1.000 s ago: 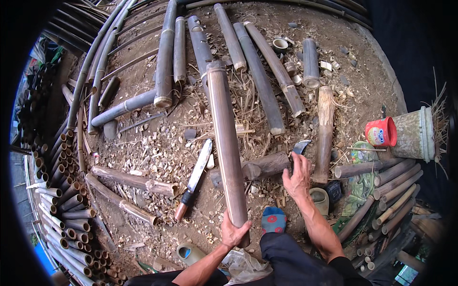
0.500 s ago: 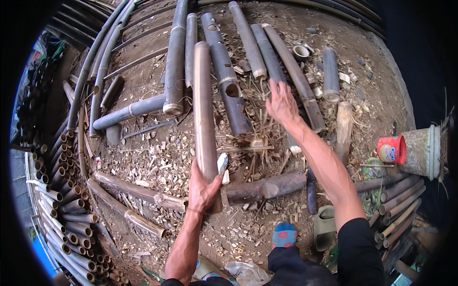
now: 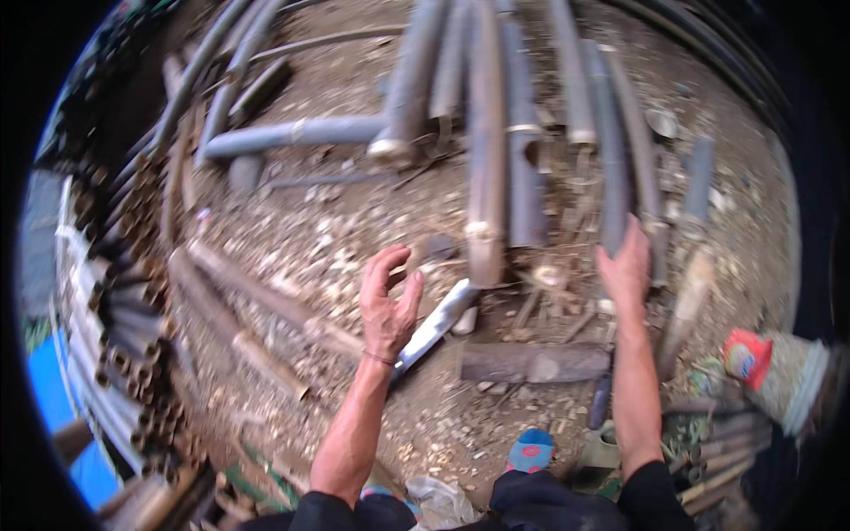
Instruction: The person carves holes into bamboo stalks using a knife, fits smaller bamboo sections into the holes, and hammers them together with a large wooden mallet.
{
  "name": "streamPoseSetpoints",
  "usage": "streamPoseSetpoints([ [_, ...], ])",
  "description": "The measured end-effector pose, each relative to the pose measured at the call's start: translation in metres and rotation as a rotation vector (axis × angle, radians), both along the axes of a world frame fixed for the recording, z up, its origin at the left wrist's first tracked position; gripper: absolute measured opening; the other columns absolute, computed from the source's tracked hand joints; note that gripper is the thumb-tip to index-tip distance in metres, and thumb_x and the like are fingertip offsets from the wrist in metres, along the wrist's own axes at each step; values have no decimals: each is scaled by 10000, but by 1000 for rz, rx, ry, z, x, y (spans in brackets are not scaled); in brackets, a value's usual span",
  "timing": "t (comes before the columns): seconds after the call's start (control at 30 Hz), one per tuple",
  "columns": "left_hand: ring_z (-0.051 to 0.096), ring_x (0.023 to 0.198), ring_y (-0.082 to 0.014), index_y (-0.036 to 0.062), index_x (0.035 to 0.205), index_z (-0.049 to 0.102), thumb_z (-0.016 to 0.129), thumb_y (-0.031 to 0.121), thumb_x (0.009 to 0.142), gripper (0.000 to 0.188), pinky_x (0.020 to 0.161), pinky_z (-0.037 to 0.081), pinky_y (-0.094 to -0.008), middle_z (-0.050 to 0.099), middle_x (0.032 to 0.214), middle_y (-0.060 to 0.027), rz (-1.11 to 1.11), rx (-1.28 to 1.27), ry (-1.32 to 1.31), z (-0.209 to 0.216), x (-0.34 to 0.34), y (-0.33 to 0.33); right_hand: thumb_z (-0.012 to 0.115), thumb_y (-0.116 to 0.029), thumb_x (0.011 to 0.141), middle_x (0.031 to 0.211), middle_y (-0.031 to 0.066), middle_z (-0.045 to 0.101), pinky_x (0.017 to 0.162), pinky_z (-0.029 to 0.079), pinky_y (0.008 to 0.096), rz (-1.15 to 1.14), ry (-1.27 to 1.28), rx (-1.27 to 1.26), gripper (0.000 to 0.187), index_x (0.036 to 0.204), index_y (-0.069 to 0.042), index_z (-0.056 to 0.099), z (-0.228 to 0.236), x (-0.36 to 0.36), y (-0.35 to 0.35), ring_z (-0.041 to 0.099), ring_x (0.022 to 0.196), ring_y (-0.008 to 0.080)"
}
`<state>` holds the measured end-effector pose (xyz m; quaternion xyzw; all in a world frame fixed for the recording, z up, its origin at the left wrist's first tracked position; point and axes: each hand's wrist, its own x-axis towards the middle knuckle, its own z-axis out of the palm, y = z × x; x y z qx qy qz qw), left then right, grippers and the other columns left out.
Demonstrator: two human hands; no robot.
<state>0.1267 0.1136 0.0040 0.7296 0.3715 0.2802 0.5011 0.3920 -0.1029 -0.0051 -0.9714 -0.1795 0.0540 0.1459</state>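
My left hand (image 3: 388, 305) is raised over the chip-covered ground with its fingers apart and curled, holding nothing. Beside its wrist a large knife (image 3: 436, 325) with a bright blade lies slantwise, its tip near the lower end of a brown bamboo pole (image 3: 486, 177). My right hand (image 3: 627, 270) is at the lower end of a grey bamboo pole (image 3: 606, 146); blur hides whether its fingers close round it. Between these two poles lies a notched bamboo pole (image 3: 524, 168). A thick wooden log (image 3: 535, 363) rests crosswise nearer to me.
More bamboo poles (image 3: 414, 75) lie beyond, one of them crosswise (image 3: 297, 133). At left are stacked cut bamboo (image 3: 133, 327) and two long poles (image 3: 266, 292). A bucket (image 3: 791, 380) and a red container (image 3: 746, 357) stand at right. My socked foot (image 3: 531, 451) is below the log.
My left hand has let go of the brown bamboo pole, which now lies farther off. The knife shows more fully. My right hand is now at the grey pole's lower end; the view has shifted.
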Motion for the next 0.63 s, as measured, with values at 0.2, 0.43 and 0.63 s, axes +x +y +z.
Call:
streamPoseSetpoints([
  [0.2, 547, 1083, -233, 23, 1159, 589, 699, 138, 820, 374, 882, 518, -373, 531, 1191, -117, 418, 423, 460, -12, -103, 55, 722, -251, 831, 1396, 266, 440, 1084, 342, 407, -3, -6, 178, 801, 1458, 5, 296, -46, 14, -92, 437, 1290, 382],
  [0.43, 561, 1074, -223, -2, 1160, 588, 611, 176, 910, 308, 925, 463, -367, 582, 1171, -135, 267, 170, 282, 17, -111, 19, 651, -400, 868, 947, 166, 660, 662, 581, 348, -164, 1229, 1211, 613, 1217, 84, 510, 61, -73, -50, 670, 749, 232],
  [0.63, 605, 1005, -183, 10, 1277, 517, 554, 296, 986, 410, 896, 489, -319, 615, 1181, -95, -585, -873, 121, 53, -17, -97, 751, -321, 715, 1190, 170, 569, 815, 580, 423, -205, 1414, 1321, 864, 1415, -64, 316, 68, -205, -79, 656, 959, 267],
])
